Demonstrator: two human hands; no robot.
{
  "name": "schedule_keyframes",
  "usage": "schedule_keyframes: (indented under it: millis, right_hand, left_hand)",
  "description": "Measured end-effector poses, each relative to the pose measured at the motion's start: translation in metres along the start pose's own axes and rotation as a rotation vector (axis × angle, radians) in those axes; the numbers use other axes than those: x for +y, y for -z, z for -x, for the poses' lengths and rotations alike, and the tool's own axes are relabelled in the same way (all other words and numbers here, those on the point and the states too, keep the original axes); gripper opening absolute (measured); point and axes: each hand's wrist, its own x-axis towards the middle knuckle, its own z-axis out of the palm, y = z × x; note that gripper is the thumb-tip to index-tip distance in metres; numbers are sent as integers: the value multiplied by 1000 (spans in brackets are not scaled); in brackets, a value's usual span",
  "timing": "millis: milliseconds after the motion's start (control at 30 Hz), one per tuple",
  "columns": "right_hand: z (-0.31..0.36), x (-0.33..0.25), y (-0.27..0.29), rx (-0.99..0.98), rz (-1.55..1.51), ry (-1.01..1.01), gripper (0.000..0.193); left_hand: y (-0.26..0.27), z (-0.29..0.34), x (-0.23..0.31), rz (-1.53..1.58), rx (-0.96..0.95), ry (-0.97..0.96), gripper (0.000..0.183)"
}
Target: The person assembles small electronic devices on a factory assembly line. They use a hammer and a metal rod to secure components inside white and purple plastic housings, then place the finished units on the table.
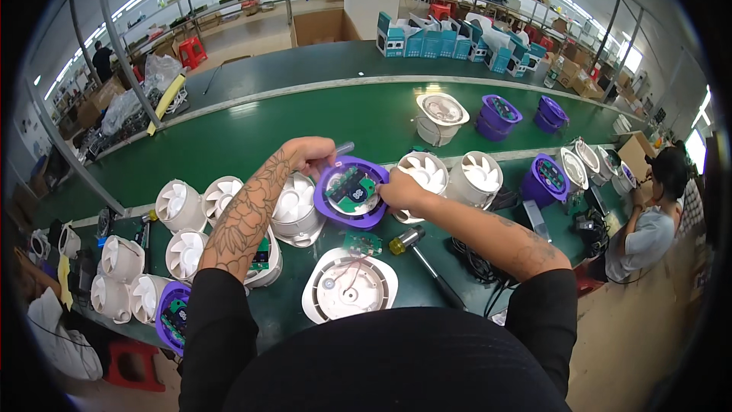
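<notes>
A purple fan housing (323, 197) with a green circuit board (355, 190) in its middle faces up in front of me. My right hand (404, 191) is closed on its right rim, fingers bent. At its upper left corner my left hand (311, 154) is curled, a short translucent rod (345, 149) sticking out past the fingers; whether those fingers also touch the rim I cannot tell. Nearer me lies an open white housing (349, 290) with thin red wires inside. Just above it is a loose green board (362, 243). A hammer (427, 263) with a yellowish head rests to the right.
White fan units (175, 204) crowd the bench at left, and more (476, 178) stand at right. A purple unit (544, 180) and black cables (482, 267) are farther right. Across the green belt (267, 126) stand teal boxes (431, 42). A co-worker (656, 214) sits at right.
</notes>
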Motion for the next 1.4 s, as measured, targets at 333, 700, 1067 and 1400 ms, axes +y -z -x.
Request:
schedule_keyframes:
  millis: [333,700,1067,1400]
  right_hand:
    - [158,77,36,343,454,349,42]
    - [202,175,-18,221,538,144,42]
    - [227,166,-11,147,-18,66,36]
    - [275,89,16,-31,-96,266,27]
  left_hand:
    - [-50,160,-29,939,187,-826,19]
    - [-209,148,-104,913,186,-855,25]
    - [-224,150,-108,629,322,-753,16]
    - [-221,148,-101,475,576,-791,24]
